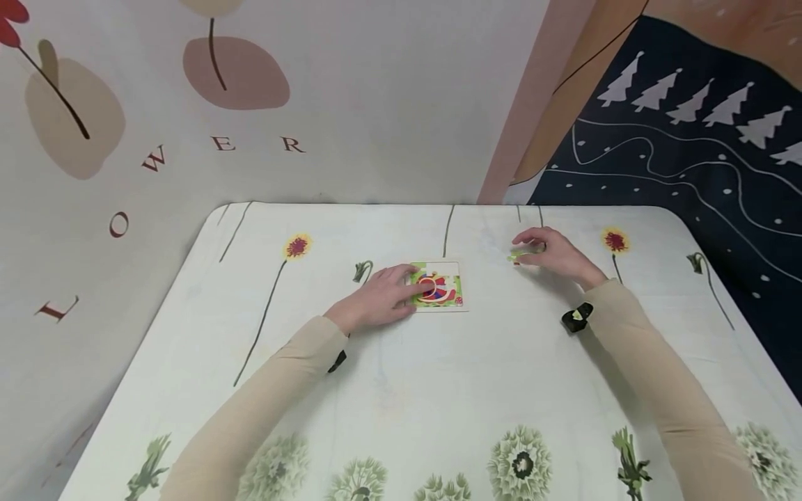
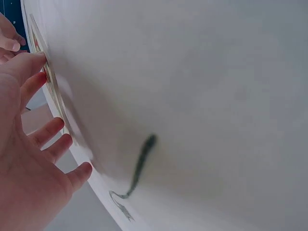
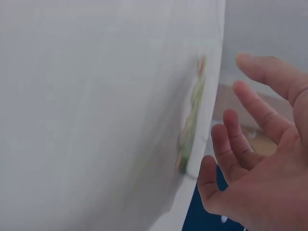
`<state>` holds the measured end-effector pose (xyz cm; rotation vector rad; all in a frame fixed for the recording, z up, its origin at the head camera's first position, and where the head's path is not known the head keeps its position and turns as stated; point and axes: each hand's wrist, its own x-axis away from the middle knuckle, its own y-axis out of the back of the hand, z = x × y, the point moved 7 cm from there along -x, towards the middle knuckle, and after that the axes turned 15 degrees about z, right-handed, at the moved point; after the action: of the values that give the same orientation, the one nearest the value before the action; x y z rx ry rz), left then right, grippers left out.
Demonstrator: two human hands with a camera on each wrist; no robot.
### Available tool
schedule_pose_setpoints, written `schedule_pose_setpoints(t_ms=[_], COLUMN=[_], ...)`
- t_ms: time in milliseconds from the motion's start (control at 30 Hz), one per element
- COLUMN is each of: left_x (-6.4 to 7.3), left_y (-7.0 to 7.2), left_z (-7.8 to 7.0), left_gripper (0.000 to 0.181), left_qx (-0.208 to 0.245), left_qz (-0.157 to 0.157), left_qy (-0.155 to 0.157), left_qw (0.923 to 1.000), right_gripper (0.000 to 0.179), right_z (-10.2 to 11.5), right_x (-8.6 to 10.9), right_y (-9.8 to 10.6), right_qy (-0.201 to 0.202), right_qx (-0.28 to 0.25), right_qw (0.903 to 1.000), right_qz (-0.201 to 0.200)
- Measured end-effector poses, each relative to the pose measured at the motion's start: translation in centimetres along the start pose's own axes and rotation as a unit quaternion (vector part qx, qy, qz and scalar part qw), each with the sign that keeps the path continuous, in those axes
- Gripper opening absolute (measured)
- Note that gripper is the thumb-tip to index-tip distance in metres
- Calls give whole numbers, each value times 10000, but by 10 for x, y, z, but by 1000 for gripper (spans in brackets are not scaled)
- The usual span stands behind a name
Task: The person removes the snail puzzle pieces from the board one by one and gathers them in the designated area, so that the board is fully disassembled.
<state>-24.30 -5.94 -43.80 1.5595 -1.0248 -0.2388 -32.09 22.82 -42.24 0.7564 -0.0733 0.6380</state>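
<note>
A small square picture puzzle (image 1: 452,287), with a red and purple figure on green, lies flat near the middle of the table. My left hand (image 1: 383,298) rests on its left part, fingers extended over the picture. In the left wrist view, that hand's fingertips meet the edge of the puzzle (image 2: 57,94). Farther right, my right hand (image 1: 554,256) is over a small green puzzle piece (image 1: 514,258), partly hidden by the fingers. In the right wrist view, the fingers of that hand are spread and apart from the blurred green pieces (image 3: 193,113) on the table.
The white tablecloth (image 1: 401,390) carries printed flowers and stems. Black wrist devices show under the right sleeve (image 1: 576,318) and the left sleeve (image 1: 337,362). Behind the table's far edge hangs a pale printed cloth (image 1: 376,104), with a dark blue one (image 1: 677,153) at right.
</note>
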Motion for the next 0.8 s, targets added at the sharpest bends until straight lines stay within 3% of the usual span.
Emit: schedule_pose_setpoints(t_ms=[433,800], left_x=[11,14], left_y=[0,-2], left_z=[-1,-3], left_gripper=[48,45], left_qx=[-14,-260], left_qz=[-328,-415], left_qy=[-264,-485], left_qw=[9991,9976], right_gripper=[26,25], right_z=[33,57], right_x=[-17,-33], right_y=[-23,-45], right_qy=[557,515], right_qx=[-294,-387], right_qw=[9978,9979], right_qz=[-185,-19])
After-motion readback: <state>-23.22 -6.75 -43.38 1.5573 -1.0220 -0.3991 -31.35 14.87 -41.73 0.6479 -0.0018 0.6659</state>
